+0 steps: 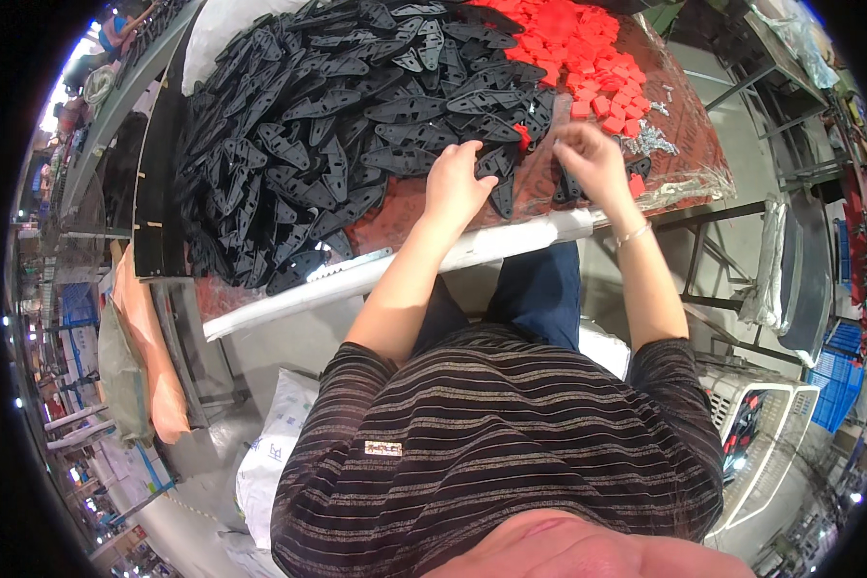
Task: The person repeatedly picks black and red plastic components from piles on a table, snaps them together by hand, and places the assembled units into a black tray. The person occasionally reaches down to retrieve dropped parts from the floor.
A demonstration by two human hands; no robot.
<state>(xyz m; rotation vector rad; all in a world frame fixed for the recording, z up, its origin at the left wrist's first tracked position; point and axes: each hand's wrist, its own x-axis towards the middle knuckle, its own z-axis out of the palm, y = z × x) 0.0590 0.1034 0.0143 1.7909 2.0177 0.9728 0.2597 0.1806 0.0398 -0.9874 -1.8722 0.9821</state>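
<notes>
My left hand (458, 185) is over the front of a large heap of black plastic parts (289, 125), thumb and fingers apart. Close to its fingertips lies a black pointed plate with holes (501, 181); I see no firm grip on it. A small red piece (521, 136) sits among the black parts just beyond. To the right, my right hand (595, 164) is raised over the table with thumb and fingertips pinched together. Whatever is between them is too small to make out. Beyond that hand are loose red plastic blocks (602, 87) and a pile of small silvery screws (651, 142).
The table (689, 125) has a reddish-brown covering and a white padded front edge (395, 275). A black board (159, 193) borders the heap on the left. White sacks (284, 448) stand at lower left, and a white plastic crate (766, 453) with parts at lower right.
</notes>
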